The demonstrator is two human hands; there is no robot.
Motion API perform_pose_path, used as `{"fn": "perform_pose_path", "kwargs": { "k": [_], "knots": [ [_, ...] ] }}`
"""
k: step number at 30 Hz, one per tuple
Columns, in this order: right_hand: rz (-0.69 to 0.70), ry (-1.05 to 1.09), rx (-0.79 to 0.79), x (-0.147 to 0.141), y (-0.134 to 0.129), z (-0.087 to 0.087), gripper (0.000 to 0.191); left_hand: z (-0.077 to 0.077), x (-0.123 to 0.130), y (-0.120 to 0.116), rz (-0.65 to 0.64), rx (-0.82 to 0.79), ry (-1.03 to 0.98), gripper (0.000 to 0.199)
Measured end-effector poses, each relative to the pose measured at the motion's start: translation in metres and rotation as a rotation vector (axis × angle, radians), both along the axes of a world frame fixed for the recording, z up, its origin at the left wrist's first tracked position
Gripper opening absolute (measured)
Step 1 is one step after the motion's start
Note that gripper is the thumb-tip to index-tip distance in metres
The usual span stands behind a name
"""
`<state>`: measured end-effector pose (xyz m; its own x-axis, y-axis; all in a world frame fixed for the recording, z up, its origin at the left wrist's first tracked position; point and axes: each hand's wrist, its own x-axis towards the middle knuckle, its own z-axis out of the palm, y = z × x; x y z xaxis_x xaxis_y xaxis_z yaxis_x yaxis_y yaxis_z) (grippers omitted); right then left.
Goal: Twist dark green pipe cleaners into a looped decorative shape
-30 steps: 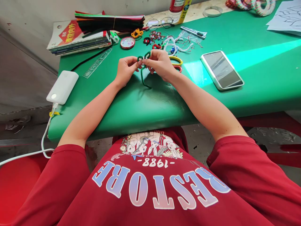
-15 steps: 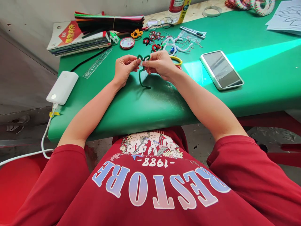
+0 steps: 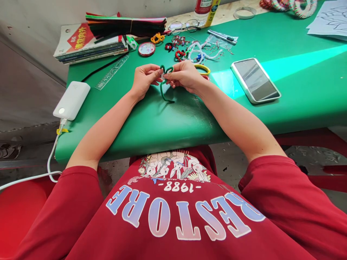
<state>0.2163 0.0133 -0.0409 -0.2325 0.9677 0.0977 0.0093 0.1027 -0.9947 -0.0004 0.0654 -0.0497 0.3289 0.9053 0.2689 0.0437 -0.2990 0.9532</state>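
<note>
A green pipe cleaner is pinched between both hands above the table. Two small loops stand up at its top, and its free tail hangs below, curving to the right. My left hand is closed on it from the left, thumb against fingertips. From the right, my right hand grips it the same way. Something small and whitish shows between the fingertips, too small to make out. Yellow-handled scissors lie just behind my right hand, partly hidden by it.
The green table holds a phone at right and a cabled power bank at left. A ruler, books, bundled pipe cleaners, a round dish, white pipe cleaners and glasses lie behind.
The green loops have shifted slightly between the fingertips, the left one now narrower and more upright. Both hands stay in nearly the same place, still pinching.
</note>
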Motion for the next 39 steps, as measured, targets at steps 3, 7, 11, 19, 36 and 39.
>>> {"fn": "perform_pose_path", "kwargs": {
  "k": [3,7,11,19,36,39],
  "knots": [
    [0.005,0.033,0.002,0.001,0.000,-0.002,0.066,0.005,0.000,-0.005,-0.040,-0.014,0.004,0.067],
    [0.001,0.063,-0.020,0.001,-0.009,0.010,0.061,0.013,0.000,-0.013,-0.028,-0.025,0.002,0.068],
    [-0.116,-0.077,-0.065,-0.006,-0.033,0.043,0.050,0.020,-0.001,-0.021,0.010,-0.042,0.064,0.063],
    [-0.156,-0.059,-0.135,-0.016,-0.049,0.064,0.057,0.005,0.000,-0.007,0.120,-0.023,0.038,0.050],
    [0.101,-0.093,-0.343,-0.020,-0.063,0.092,0.047,0.009,0.003,-0.008,0.143,0.067,-0.125,0.056],
    [0.138,-0.081,-0.384,-0.018,-0.062,0.092,0.053,0.000,0.003,0.004,0.193,0.057,-0.178,0.056]
  ]
}}
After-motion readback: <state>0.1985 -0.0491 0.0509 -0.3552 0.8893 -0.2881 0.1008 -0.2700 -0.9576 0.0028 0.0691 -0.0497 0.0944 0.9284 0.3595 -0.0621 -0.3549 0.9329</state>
